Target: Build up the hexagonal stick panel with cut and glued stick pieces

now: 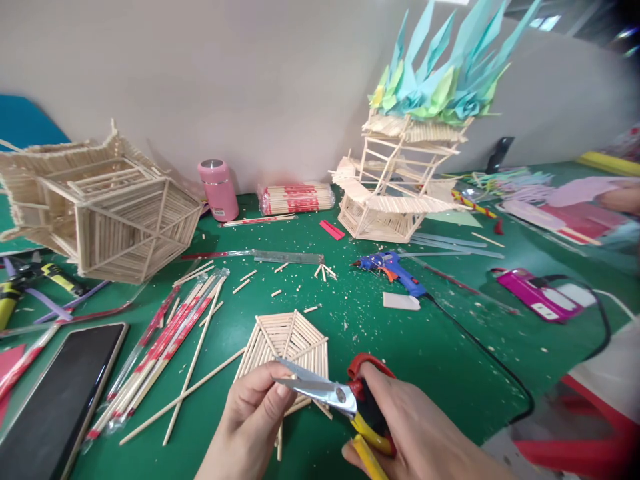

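Note:
My right hand (407,420) grips a pair of scissors (340,397) with red and yellow handles, its blades parted and pointing left. Between thumb and fingers, my left hand (257,410) pinches a thin wooden stick, mostly hidden, whose pale tip shows right at the blades. Just beyond both hands lies a polygonal panel (305,343) of wooden sticks laid like a web, its near part covered by the scissors and left hand. Loose sticks (200,360) cross on the green table to the left, beside wrapped chopsticks (160,347).
Two stick-built models, a lantern-like one (135,227) at left and a tiered one (395,180) topped with folded paper, stand behind. A blue glue gun (393,268) trails its cable right. A phone (63,393), a pink flask (219,190) and a magenta power strip (535,293) lie around.

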`<state>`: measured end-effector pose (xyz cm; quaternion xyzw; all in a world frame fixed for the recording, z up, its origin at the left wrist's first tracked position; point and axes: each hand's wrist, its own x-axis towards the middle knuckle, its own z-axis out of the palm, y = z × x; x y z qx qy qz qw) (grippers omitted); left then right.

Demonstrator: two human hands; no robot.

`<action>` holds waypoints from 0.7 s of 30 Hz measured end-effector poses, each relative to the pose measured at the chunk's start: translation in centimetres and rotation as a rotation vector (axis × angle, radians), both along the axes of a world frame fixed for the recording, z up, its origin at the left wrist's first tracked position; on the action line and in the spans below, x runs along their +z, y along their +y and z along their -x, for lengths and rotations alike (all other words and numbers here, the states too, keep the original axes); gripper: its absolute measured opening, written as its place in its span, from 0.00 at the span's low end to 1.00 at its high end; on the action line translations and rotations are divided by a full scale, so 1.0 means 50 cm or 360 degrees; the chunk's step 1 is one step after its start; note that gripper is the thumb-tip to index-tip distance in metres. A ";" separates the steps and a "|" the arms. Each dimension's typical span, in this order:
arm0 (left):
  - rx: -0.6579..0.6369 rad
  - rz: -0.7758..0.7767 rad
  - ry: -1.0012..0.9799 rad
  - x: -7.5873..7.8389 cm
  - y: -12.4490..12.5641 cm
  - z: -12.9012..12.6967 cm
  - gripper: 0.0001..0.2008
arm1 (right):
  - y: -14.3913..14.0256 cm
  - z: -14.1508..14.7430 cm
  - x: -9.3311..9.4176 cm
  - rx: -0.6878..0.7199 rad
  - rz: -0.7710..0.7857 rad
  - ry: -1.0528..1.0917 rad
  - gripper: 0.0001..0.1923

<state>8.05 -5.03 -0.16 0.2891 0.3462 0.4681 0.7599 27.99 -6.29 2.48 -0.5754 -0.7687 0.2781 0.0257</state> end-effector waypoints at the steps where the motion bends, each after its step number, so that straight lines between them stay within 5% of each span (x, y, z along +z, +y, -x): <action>1: 0.0006 0.0001 0.0001 0.000 0.000 0.000 0.08 | 0.001 0.001 0.000 0.0016 0.0005 -0.0011 0.15; 21: -0.0061 -0.0005 0.0068 0.001 0.005 0.002 0.09 | -0.004 0.001 -0.012 0.0024 0.0052 0.0069 0.08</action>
